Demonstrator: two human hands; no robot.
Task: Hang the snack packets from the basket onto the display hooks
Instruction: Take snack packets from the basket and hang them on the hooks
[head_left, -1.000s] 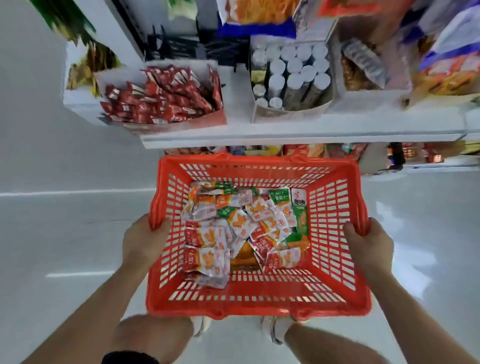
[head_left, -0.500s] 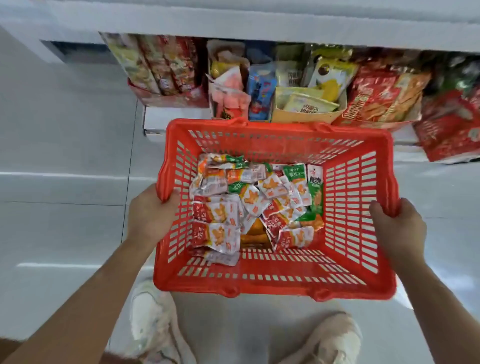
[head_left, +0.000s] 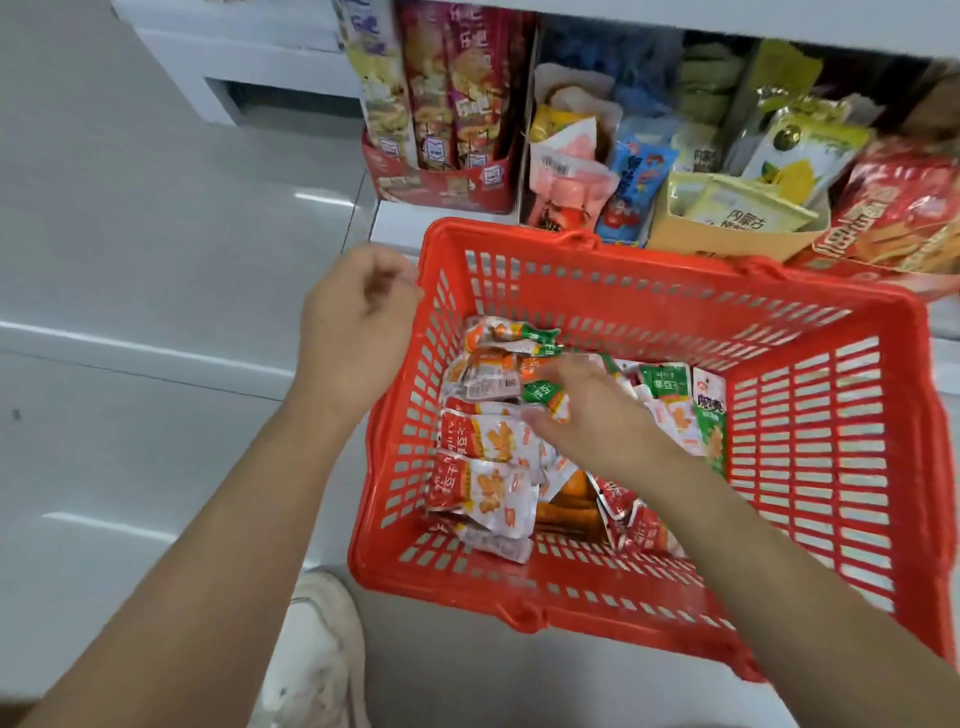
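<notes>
The red basket (head_left: 649, 286) holds a heap of snack packets (head_left: 488, 441), the right hand (head_left: 587, 410) down among them, too blurred to tell its grip, the left hand (head_left: 358, 322) loosely curled and empty beside the rim.

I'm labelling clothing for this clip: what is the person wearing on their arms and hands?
The left forearm and the right forearm are bare to the frame's edge: no sleeve, watch or bracelet. The left grip has no glove or visible ring; the right grip is ungloved too, but too blurred to rule out a ring.
</notes>
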